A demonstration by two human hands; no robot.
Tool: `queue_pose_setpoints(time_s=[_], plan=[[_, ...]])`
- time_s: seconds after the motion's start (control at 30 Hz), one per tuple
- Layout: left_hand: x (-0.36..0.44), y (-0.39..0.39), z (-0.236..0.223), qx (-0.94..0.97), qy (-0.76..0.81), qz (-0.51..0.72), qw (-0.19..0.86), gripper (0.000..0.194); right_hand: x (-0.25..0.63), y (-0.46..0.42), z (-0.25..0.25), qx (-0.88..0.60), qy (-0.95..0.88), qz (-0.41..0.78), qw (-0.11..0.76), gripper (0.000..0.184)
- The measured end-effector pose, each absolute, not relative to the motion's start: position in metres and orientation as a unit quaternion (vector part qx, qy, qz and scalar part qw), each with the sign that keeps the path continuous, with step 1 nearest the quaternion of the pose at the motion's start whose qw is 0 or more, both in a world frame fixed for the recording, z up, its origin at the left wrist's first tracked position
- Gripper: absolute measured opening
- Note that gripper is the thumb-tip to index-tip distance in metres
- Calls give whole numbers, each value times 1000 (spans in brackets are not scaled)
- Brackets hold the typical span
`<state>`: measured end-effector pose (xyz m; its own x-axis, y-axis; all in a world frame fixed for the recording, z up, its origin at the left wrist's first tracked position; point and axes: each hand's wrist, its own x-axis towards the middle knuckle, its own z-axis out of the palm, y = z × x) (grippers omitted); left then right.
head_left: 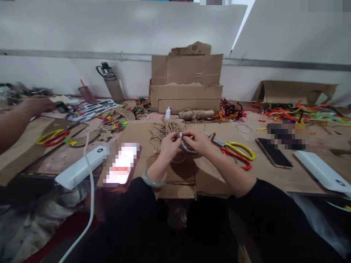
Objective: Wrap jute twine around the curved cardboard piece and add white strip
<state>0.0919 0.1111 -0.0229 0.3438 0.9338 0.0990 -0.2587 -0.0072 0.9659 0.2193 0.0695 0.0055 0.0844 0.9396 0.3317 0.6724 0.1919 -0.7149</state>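
My left hand [169,147], with a pale bangle on the wrist, pinches a thin pale hoop [187,149] over the cardboard. My right hand [200,142] meets it from the other side, its fingertips closed on the same hoop near a small brown, white-edged piece. The exact grip is too small to make out. Just behind my left hand lies a loose heap of brown twine [166,127]. Scissors with yellow and red handles [238,151] lie beside my right forearm. Behind the heap stand a small white squeeze bottle [168,113] and a lying roll of twine [196,114].
A lit phone [122,164] and a white device [80,167] with a cable lie left. On the right are a dark phone [274,152], another white device [320,171] and coloured pipe cleaners [309,111]. A cardboard box [186,91] stands behind. Another person's arm [19,117] reaches in left.
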Motion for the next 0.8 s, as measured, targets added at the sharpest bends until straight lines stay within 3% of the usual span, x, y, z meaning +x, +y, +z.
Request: queue_pose_setpoints(time_s=[0.23, 0.8], plan=[[94, 109, -23, 523, 343, 455, 634, 24, 227, 65, -9, -625, -647, 150, 411, 21], [92, 98, -16, 538, 357, 398, 652, 16, 233, 58, -4, -660, -620, 160, 394, 19]])
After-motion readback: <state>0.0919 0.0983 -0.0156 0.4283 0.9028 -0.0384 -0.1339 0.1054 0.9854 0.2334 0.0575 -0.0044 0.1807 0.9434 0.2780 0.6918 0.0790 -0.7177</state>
